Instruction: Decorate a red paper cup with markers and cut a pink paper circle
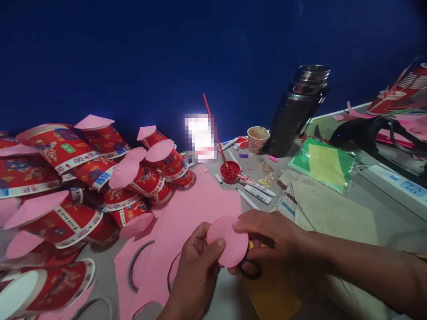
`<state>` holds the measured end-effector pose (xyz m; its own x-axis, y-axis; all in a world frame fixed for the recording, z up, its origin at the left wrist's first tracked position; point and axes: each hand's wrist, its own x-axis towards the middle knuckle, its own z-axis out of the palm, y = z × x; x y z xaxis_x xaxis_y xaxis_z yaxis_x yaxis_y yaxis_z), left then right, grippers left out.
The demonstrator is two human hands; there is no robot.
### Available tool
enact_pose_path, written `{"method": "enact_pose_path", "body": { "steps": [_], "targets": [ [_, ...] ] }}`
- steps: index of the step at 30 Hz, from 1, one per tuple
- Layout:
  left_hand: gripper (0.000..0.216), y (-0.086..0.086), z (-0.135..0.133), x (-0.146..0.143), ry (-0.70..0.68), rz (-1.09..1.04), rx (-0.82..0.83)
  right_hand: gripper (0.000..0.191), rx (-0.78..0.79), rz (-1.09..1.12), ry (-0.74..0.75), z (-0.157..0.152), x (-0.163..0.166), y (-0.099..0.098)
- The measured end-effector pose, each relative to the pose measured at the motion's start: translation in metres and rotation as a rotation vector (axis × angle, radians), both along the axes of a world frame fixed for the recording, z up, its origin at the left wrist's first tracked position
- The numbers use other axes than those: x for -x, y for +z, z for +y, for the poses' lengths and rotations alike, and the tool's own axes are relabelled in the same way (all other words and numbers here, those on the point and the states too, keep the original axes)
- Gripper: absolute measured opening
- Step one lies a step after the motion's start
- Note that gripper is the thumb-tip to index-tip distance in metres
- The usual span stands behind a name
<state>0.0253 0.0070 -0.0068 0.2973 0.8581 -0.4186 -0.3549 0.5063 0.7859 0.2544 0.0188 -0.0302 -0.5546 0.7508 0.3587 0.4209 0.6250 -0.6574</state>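
A round pink paper disc [228, 249] is held up in front of me. My left hand [200, 262] pinches its left side, the thumb lying on its face. At the upper right edge, my right hand [270, 231] grips the same disc. Below my right fingers hangs a dark loop [251, 269] that looks like a scissors handle; the rest of it is hidden. Pink paper sheets [196, 200] with round holes cut out lie beneath and left of my hands. Yellow paper [273, 293] is under my right wrist.
On the left, several red patterned paper cups [80, 218] carry pink paper tops. Farther back are a lit phone [200, 138], a red paint pot [230, 171] with a brush, markers [255, 194], a small cup [258, 138] and a black thermos [295, 115]. A power strip [393, 186] lies right.
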Motion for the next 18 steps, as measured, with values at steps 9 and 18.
{"method": "enact_pose_path", "body": {
  "steps": [9, 18],
  "targets": [
    [0.066, -0.004, -0.001, 0.009, -0.135, -0.004, -0.252, 0.021, 0.12, 0.261, -0.135, -0.001, 0.002, 0.019],
    [0.037, 0.004, 0.002, 0.001, -0.082, 0.284, -0.147, 0.012, 0.524, 0.225, -0.345, -0.008, 0.011, 0.024]
  ]
}}
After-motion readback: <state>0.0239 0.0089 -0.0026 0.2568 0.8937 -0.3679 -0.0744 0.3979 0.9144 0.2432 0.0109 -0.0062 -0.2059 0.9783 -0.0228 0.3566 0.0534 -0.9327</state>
